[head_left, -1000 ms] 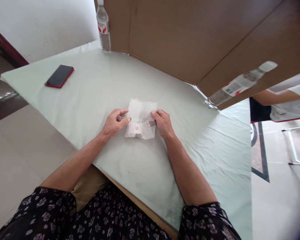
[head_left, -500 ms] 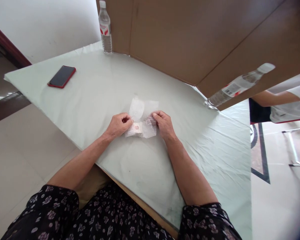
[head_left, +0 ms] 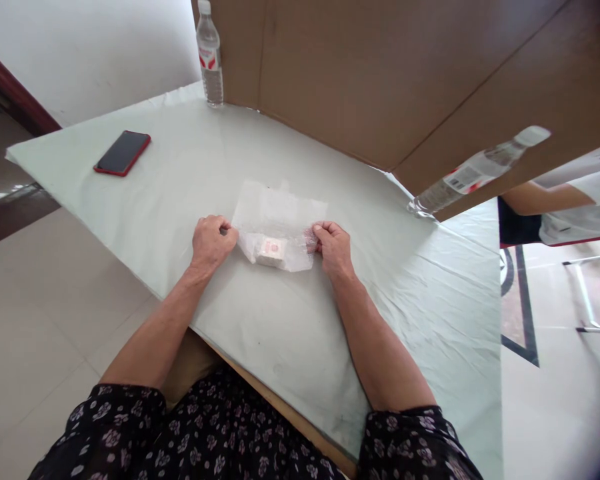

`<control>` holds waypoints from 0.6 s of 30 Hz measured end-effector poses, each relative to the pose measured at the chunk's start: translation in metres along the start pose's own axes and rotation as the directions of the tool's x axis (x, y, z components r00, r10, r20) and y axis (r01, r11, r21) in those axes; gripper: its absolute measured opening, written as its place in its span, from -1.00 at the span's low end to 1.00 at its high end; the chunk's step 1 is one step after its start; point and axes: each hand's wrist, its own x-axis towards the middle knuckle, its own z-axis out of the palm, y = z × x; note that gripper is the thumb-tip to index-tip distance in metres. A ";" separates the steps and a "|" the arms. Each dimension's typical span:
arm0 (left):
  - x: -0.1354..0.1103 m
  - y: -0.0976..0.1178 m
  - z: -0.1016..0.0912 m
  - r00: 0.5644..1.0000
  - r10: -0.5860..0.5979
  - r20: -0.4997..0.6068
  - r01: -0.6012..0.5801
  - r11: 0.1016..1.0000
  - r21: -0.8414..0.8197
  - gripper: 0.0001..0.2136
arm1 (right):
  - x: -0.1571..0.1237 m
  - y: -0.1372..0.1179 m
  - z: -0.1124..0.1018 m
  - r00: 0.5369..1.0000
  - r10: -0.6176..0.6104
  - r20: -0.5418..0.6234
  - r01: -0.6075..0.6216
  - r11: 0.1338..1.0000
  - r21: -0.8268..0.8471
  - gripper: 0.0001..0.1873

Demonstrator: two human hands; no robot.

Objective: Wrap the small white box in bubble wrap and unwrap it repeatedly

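Observation:
A sheet of thin, translucent white wrapping (head_left: 280,212) lies spread on the pale green tablecloth in front of me. On its near part rests a small whitish block (head_left: 271,251) with a reddish mark on top; I cannot tell whether it is a box or a solid piece. My left hand (head_left: 213,241) pinches the wrapping's left edge between thumb and fingers. At the opposite edge, my right hand (head_left: 334,247) pinches the wrapping's right side. Neither hand touches the block.
A phone in a red case (head_left: 123,153) lies at the far left. One water bottle (head_left: 211,60) stands by the brown cardboard panel (head_left: 330,73); another bottle (head_left: 473,175) appears tilted at the right. Beyond the panel shows a person's arm (head_left: 550,200). The green-covered table (head_left: 290,347) ends close to my body.
My left hand has moved left with the wrapping's left edge, so the sheet is spread wider and the block shows more fully. My right hand has barely moved.

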 end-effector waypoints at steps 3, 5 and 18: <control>-0.005 0.007 -0.002 0.990 0.094 -0.103 -0.103 0.991 -0.088 -0.83 | -0.002 -0.003 -0.004 0.986 -0.152 -0.070 0.143 0.983 -0.116 -0.72; -0.009 0.013 -0.004 0.962 0.224 -0.154 -0.240 0.966 -0.100 -0.77 | -0.006 -0.010 -0.006 0.951 -0.299 -0.084 0.276 0.937 -0.214 -0.71; -0.022 0.026 0.000 0.871 0.477 0.117 -0.468 0.878 -0.097 -0.55 | -0.026 -0.023 0.001 0.915 -0.174 0.365 0.298 0.901 -0.316 -0.52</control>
